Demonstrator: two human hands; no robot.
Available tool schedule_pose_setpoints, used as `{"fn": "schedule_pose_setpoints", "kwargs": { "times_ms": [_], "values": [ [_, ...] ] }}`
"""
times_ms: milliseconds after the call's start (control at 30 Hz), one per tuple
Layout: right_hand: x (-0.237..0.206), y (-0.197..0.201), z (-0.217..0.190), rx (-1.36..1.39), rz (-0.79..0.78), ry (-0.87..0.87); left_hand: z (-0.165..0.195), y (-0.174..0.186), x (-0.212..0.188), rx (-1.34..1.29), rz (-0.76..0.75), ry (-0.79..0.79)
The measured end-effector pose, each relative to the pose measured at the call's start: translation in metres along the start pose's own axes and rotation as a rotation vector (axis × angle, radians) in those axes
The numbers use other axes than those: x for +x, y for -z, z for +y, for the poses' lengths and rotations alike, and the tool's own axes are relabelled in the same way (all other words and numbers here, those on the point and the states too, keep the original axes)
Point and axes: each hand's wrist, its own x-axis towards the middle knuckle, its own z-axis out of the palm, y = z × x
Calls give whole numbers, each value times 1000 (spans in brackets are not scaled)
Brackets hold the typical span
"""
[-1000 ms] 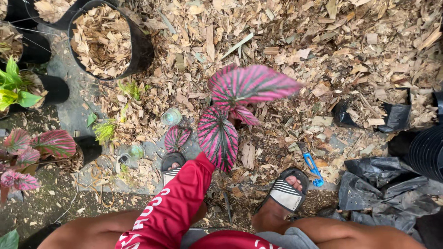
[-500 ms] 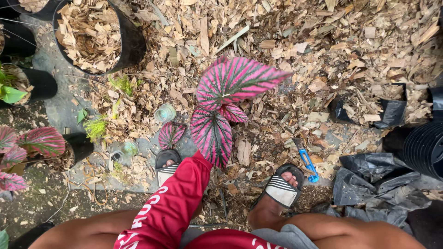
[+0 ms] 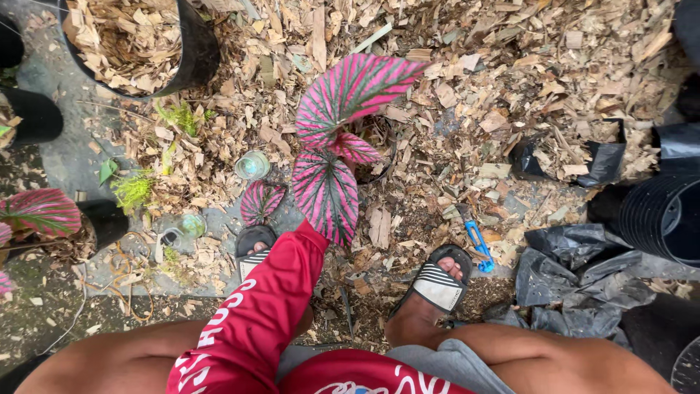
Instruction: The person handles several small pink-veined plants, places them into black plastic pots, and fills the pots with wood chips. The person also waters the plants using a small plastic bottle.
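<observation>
A plant with large pink-and-green striped leaves [image 3: 350, 95] stands in a bed of wood chips [image 3: 510, 80] in front of my feet. My left arm in a red sleeve [image 3: 277, 292] reaches forward to its base. The hand is hidden under the lowest leaf [image 3: 326, 193], so what it grips does not show. A smaller striped leaf [image 3: 261, 201] lies just left of the sleeve. My right hand is out of the picture. My feet in black striped sandals [image 3: 437, 281] are planted either side of the arm.
A black pot [image 3: 197, 51] filled with chips sits at the top left. A second striped plant in a black pot [image 3: 106, 219] is at the left edge. A blue-handled tool [image 3: 477, 244], crumpled black bags [image 3: 576, 255] and stacked black pots [image 3: 663, 211] lie at the right.
The view has slid a little, so the plant and pots sit higher in the picture. My red-sleeved arm stays reaching under the same leaf.
</observation>
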Motion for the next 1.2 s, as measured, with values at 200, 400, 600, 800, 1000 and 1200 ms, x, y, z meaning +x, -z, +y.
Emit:
{"fn": "schedule_pose_setpoints", "kwargs": {
  "times_ms": [200,400,600,800,1000,1200],
  "values": [
    [-72,4,-58,247,-245,9,8,15,15,21,68,-33],
    [-115,-65,-128,342,-719,-9,27,40,13,56,182,-60],
    [-134,-198,-185,447,-975,46,45,58,8,61,230,-68],
    [-140,-274,-198,361,-791,257,29,67,5,-152,191,25],
    [-130,-290,-183,443,-733,266,-21,49,12,-1724,-49,362],
    [-128,-283,-175,646,-784,107,-29,32,32,-871,-128,92]
  ]
}}
